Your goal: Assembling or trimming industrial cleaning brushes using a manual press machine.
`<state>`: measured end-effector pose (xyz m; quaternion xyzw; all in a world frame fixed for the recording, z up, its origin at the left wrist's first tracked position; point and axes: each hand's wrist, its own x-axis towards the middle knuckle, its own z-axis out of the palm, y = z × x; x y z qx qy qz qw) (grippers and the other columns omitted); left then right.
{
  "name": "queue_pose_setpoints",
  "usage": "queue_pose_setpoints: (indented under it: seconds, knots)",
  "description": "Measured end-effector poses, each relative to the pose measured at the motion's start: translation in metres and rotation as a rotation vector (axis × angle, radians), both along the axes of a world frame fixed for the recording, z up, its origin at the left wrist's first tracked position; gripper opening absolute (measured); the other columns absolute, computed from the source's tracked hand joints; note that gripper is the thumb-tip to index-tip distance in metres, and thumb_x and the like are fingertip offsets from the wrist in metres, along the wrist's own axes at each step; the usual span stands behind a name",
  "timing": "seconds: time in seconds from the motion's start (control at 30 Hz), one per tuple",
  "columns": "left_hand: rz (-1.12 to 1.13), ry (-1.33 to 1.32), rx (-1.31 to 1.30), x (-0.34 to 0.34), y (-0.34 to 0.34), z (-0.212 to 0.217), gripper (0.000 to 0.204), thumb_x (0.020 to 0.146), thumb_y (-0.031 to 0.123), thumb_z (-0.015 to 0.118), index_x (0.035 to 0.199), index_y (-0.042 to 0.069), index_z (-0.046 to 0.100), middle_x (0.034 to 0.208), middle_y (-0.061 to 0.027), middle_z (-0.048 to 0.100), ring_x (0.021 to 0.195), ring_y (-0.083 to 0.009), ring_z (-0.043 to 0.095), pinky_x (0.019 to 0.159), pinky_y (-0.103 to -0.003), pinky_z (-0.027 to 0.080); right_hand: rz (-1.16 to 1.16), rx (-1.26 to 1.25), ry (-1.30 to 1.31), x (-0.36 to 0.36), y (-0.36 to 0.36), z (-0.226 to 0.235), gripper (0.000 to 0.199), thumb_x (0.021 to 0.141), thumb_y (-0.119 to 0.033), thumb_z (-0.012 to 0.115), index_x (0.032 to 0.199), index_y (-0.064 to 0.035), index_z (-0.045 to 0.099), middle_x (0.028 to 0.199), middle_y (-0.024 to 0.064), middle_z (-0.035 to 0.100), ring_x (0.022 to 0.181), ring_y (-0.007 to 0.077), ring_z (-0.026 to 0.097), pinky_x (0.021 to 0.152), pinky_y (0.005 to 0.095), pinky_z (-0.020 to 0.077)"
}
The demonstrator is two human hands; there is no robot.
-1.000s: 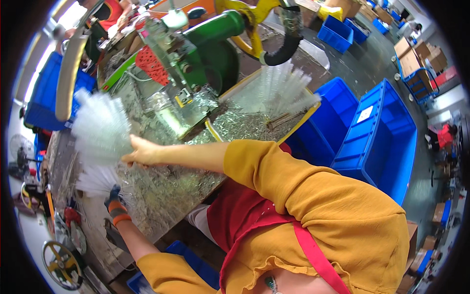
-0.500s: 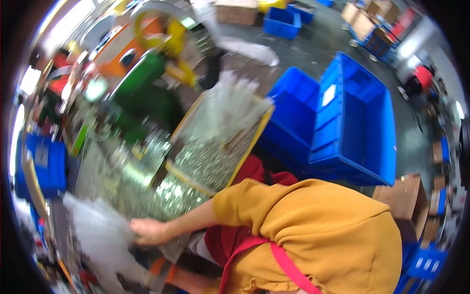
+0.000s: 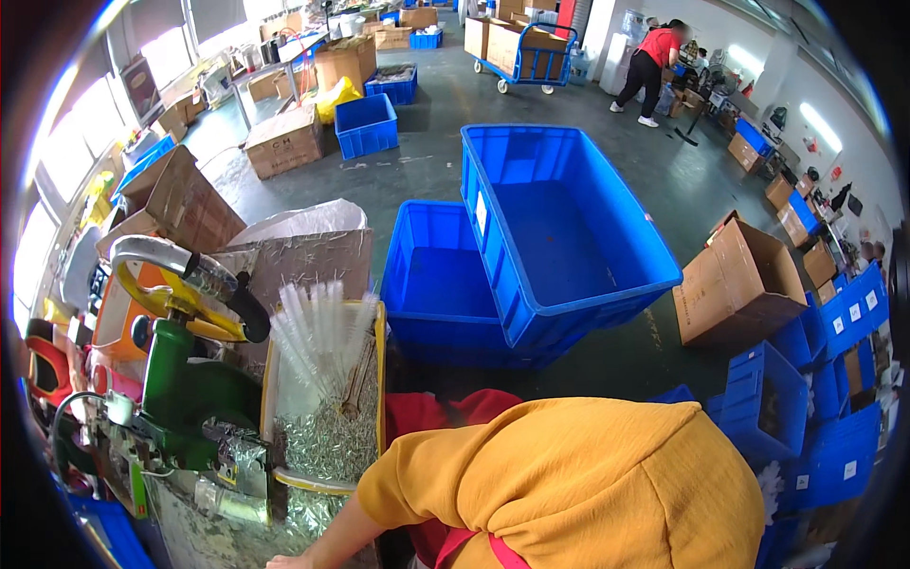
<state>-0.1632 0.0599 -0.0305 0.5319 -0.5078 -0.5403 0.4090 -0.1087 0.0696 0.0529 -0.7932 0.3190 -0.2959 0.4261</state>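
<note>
Head view: two large blue crates (image 3: 559, 237) on the floor, well apart from the bench. Green machine (image 3: 190, 394) just left of a yellow-rimmed tray (image 3: 379, 379) heaped with shiny metal pieces (image 3: 327, 441), clear plastic sleeves (image 3: 318, 337) fanned above. Right hand (image 3: 289, 561) barely visible at the lower edge near the tray; grip impossible to tell. Left hand out of sight.

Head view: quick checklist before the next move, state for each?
1. Left hand in view: not ok, only a sliver at the bottom edge.
2. Right hand in view: not ok, hidden.
3. Anything held: cannot tell.
4. Tray stocked with small metal parts: ok.
5. Clear tubes in the tray: ok, fanned out at its far end.
6. Green machine beside the tray: ok, nothing lies on it.
</note>
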Motion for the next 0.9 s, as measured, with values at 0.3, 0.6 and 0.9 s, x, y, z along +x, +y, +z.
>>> queue_pose_setpoints:
  seconds: [0.3,0.6,0.9]
  knots:
    - [0.018,0.021,-0.021,0.017,0.01,0.004,0.035,0.084,0.024,0.044,0.111,0.003,0.045,0.106,-0.0114,0.052,0.091,-0.019,0.05,0.077,-0.03,0.039,0.042,0.036,-0.079,0.019,0.016,0.01,0.025,0.078,-0.022,0.048,0.09,-0.0009,0.047,0.081,0.0212,0.057,0.08,0.0366,0.056,0.068,0.0441,0.0444]
    - [0.115,-0.001,-0.013,0.048,0.024,0.008,0.033,0.085,0.024,0.044,0.111,0.003,0.046,0.106,-0.0115,0.052,0.091,-0.019,0.05,0.078,-0.03,0.039,0.022,-0.052,0.005,0.017,0.018,0.005,0.029,0.067,-0.008,0.052,0.09,0.0031,0.039,0.073,0.0222,0.055,0.073,0.0403,0.055,0.064,0.046,0.0453]
    - [0.212,-0.025,-0.007,0.071,0.034,0.006,0.032,0.085,0.023,0.043,0.11,0.003,0.046,0.106,-0.0116,0.053,0.092,-0.019,0.051,0.078,-0.03,0.04,-0.119,-0.144,-0.292,-0.007,0.002,-0.015,0.032,0.067,-0.011,0.057,0.09,0.0033,0.041,0.075,0.0234,0.054,0.078,0.0384,0.054,0.065,0.0437,0.0436]
